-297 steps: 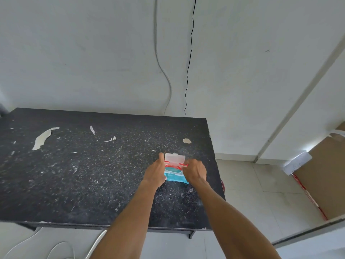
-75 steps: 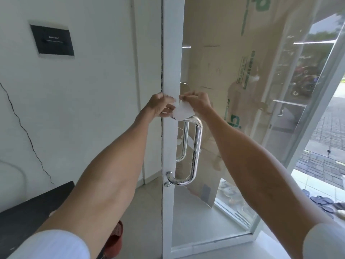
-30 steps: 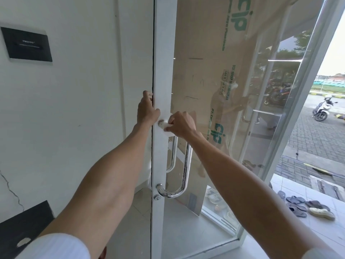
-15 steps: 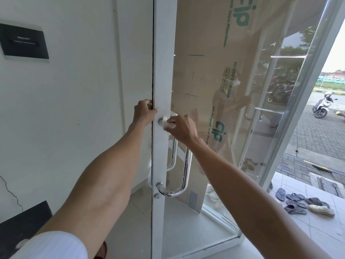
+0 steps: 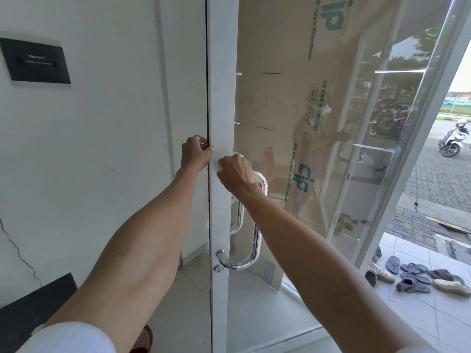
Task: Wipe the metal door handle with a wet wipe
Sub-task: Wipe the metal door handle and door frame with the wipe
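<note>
Gripping the free edge of the white door frame at centre frame, the left hand has its fingers curled round the edge and the thumb pressed on the frame's face. Left of that edge: plain white wall, a black plaque in the upper left, a dark tabletop corner at lower left. Right of the frame: the glass pane, brown cardboard behind it, then open paved ground with sandals at lower right.

Metal door handle, a chrome D-shaped pull, runs down the pane just right of the frame; its lower end is bare. The right hand is closed in a fist over the handle's top bend, beside the left hand. A sliver of the white wet wipe shows at the fist's left edge, pinched against the metal.
</note>
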`<state>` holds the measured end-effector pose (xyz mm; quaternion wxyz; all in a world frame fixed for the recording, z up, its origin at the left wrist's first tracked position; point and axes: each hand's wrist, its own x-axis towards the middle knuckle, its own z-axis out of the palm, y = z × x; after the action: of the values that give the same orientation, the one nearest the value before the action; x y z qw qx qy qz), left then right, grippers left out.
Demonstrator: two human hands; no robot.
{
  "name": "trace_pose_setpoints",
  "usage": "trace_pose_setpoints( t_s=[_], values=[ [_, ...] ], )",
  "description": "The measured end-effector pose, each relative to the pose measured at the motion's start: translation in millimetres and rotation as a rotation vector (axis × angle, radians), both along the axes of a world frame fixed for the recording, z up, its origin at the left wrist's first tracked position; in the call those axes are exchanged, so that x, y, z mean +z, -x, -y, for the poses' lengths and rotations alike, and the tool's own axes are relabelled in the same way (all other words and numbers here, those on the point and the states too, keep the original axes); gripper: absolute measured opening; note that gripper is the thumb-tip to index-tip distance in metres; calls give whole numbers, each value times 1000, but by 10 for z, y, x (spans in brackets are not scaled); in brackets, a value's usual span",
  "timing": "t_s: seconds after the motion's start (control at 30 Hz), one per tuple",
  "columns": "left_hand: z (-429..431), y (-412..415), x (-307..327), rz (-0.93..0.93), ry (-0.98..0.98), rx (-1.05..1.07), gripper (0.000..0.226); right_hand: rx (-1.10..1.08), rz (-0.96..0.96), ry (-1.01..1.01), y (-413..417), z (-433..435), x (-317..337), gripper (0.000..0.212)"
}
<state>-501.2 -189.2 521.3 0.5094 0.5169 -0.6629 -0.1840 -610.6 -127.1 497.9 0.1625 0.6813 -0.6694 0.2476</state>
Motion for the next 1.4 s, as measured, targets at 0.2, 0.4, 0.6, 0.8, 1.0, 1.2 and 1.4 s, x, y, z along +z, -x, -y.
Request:
trace_pose_setpoints(
  t_s=[0.2, 0.4, 0.6, 0.8, 1.0, 1.2, 1.4],
  values=[
    [-19, -10, 38, 25, -21, -7, 27, 61, -197, 111, 224, -111, -144, 18],
    [-60, 20, 19, 24, -3, 15, 27, 84, -256, 130, 184, -141, -149, 22],
    [-67, 53, 53, 44, -34, 45, 28, 51, -288, 72, -7, -44, -83, 23],
    [-38, 75, 93, 62, -54, 73, 27, 67, -339, 121, 159, -28, -166, 22],
    [-73, 126, 123, 76, -54, 114, 27, 88, -297, 153, 289, -144, -189, 16],
    [-142, 164, 125, 69, -68, 128, 26, 48, -259, 108, 200, -151, -129, 20],
    [-196, 169, 174, 49, -112, 123, 27, 59, -259, 66, 116, -66, -24, 16]
  ],
)
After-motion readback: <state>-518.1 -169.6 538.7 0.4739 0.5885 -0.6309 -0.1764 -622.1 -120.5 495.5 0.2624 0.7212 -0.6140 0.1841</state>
